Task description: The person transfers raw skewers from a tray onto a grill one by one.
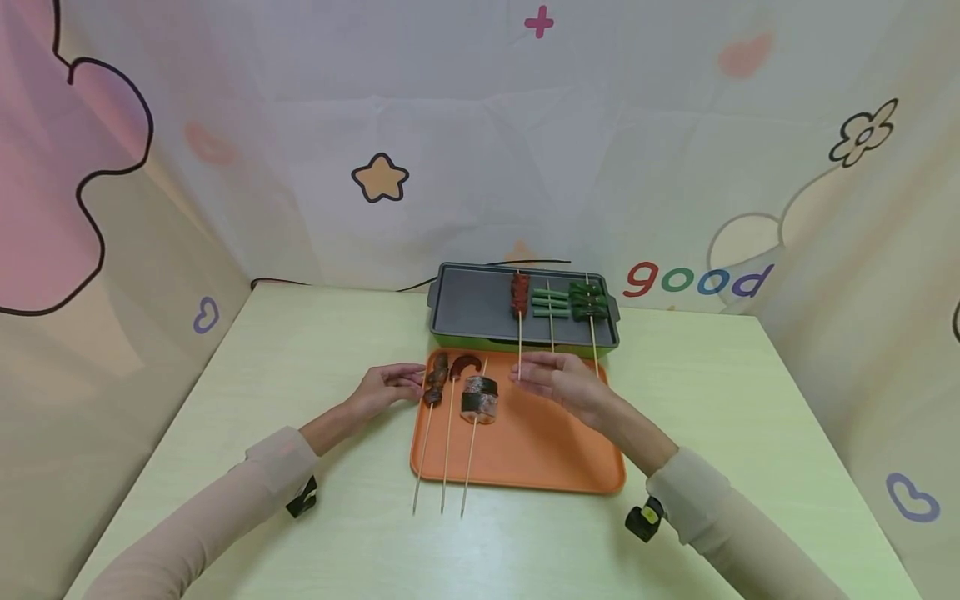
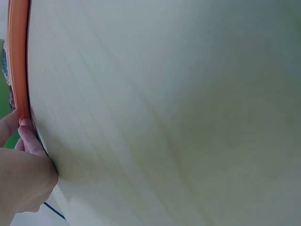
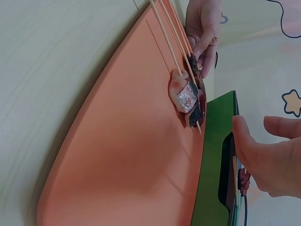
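Note:
My left hand (image 1: 386,390) pinches the left rim of the orange tray (image 1: 540,454); the left wrist view shows its fingertips on the tray rim (image 2: 19,61). Just inside that rim lie a brown skewer (image 1: 436,382), a curved reddish-brown skewer (image 1: 467,363) and a seaweed-wrapped roll skewer (image 1: 479,400). Over the tray's back edge hovers my right hand (image 1: 558,382), near the bare stick of a red meat skewer (image 1: 520,296). In the right wrist view, this right hand (image 3: 273,155) has thumb and finger apart with nothing between them.
Behind the tray stands a grill with a dark plate (image 1: 472,300) and a green base. On it also lie a green bean-like skewer (image 1: 551,302) and a leafy green skewer (image 1: 588,301). A printed cloth (image 1: 465,125) hangs behind the table, and a black cord (image 1: 281,282) runs along its back.

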Motion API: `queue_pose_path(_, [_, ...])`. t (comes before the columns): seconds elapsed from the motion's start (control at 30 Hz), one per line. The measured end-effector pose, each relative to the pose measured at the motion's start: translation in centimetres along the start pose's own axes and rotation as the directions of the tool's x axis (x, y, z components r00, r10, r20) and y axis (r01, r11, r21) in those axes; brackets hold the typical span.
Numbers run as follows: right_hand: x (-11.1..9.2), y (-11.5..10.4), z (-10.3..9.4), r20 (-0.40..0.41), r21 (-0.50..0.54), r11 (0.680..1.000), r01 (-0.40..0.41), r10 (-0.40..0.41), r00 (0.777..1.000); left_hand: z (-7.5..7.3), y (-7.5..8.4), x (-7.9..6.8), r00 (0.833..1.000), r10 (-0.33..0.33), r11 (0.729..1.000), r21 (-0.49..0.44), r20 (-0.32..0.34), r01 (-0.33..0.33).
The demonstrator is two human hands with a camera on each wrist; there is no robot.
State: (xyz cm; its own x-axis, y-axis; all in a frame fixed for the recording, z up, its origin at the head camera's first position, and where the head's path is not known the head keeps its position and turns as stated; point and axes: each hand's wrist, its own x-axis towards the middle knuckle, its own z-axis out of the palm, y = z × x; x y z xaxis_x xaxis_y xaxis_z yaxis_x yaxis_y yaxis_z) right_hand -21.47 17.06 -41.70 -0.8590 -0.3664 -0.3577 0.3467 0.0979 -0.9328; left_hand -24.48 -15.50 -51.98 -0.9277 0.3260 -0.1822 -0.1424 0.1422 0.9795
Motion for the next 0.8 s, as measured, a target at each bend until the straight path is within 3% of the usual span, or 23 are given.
queue_pose_path(0.4, [-0.7,0.7,-0.5,0.089,-0.068,0.997,-0.04,0.046,0.995,0.1,-0.2,0.3,1.0,-0.005,1.0,0.003,0.0,0.005])
queue_pose_path(0.8, [-4.8,2.3,-0.7,0.187,-0.084,0.996,-0.012,0.027,0.982,0.0,-0.3,0.2,1.0,0.004,1.0,0.011,-0.002,-0.004])
